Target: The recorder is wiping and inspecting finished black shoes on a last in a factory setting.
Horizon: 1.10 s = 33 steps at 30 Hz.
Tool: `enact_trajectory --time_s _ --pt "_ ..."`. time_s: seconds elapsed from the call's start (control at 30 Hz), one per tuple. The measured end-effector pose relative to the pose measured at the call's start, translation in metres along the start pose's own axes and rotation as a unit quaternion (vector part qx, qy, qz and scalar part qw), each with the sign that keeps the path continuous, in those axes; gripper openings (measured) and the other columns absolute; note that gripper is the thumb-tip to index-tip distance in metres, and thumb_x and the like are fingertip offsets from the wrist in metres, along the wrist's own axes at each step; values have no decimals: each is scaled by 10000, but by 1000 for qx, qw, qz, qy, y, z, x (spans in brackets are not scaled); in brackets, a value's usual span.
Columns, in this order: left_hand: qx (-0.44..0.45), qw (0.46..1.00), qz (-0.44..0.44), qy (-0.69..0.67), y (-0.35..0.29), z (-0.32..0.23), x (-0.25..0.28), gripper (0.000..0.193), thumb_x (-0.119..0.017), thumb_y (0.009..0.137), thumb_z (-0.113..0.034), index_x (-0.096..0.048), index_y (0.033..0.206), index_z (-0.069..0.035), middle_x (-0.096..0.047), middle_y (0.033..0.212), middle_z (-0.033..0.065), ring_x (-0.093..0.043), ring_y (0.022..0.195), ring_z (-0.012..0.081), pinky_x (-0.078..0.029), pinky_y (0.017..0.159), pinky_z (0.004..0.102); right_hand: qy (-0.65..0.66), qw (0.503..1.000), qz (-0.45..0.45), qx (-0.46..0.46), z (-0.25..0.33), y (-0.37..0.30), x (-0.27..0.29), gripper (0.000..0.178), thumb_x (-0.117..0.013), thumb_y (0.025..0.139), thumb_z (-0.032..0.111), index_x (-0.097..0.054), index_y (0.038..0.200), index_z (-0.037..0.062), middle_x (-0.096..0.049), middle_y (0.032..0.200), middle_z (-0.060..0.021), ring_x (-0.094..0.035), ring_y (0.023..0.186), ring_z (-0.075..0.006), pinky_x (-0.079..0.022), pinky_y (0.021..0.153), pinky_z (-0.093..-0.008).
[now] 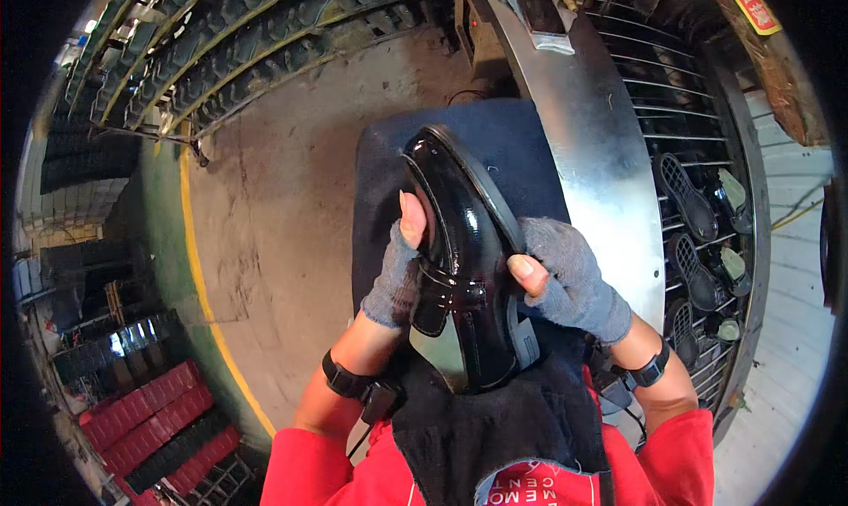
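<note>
A glossy black leather shoe (468, 228) lies lengthwise between my hands, over a dark blue cloth (375, 192) spread across my lap. Its toe points away from me, and the heel end rests near the black apron (521, 409) on my front. My left hand (399, 272), in a grey fingerless glove, grips the shoe's left side with the thumb up along it. From the right, my right hand (565, 276), gloved the same way, holds the sole edge, its thumb pressed on the upper. Most fingers of both hands are hidden under the shoe.
Along my right runs a shiny metal bench (609, 144), with a dark block on a pale cloth (552, 42) at its far end. Beyond it, a wire rack (676, 108) carries black soles (693, 272) and shoes. Shelves of shoe parts (256, 42) stand far left; red stacks (146, 409) sit lower left.
</note>
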<state>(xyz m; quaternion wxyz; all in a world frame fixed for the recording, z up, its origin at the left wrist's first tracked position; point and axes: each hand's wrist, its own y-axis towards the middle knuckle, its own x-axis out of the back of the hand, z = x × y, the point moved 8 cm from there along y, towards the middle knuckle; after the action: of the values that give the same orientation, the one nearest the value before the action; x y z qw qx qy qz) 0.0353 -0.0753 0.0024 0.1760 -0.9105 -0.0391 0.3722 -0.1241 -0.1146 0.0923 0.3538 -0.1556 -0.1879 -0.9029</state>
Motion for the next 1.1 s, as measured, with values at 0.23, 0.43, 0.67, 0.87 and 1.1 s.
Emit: enact_trajectory --time_s 0.23,0.43,0.67,0.87,1.1 --pt "5 997 -67 -21 -16 -7 17 918 -423 995 -823 -633 1366 -9 -745 1197 131 -742 1019 224 -628 888 372 -29 992 123 -22 12 -12 -16 302 -561 1072 279 -604 914 27 -573 821 -176 -619 762 -391 -468 696 -487" --pt "-6 996 -42 77 -23 -25 -3 789 -434 1058 -734 -612 1382 -38 -743 1205 85 -753 1003 164 -647 828 316 254 929 85 -255 -16 -35 -31 496 -748 980 335 -605 1327 9 -543 911 -107 -582 866 -244 -484 891 -374" --pt "-115 960 -77 245 -51 -53 -37 928 -394 1026 -799 -494 1528 -25 -615 1458 154 -638 1286 295 -515 1125 453 102 985 -137 -18 60 37 15 994 -867 839 359 -378 1617 -19 -559 1485 -207 -607 1310 -311 -469 1108 -399" --pt "-109 959 -121 233 -72 -61 -33 722 -619 1038 -527 -468 1519 -12 -598 1429 129 -587 1294 239 -465 1121 398 105 982 -124 -95 54 32 -4 772 -812 881 236 -492 1533 -25 -671 1297 -213 -704 1163 -351 -547 1001 -391" --pt "-270 925 82 254 -26 -140 -83 776 -384 1113 -610 -491 1537 31 -587 1468 161 -513 1421 264 -337 1231 402 673 668 -58 -311 -6 19 -45 769 -706 996 476 -460 1546 -1 -622 1446 -181 -660 1283 -308 -512 1164 -447"
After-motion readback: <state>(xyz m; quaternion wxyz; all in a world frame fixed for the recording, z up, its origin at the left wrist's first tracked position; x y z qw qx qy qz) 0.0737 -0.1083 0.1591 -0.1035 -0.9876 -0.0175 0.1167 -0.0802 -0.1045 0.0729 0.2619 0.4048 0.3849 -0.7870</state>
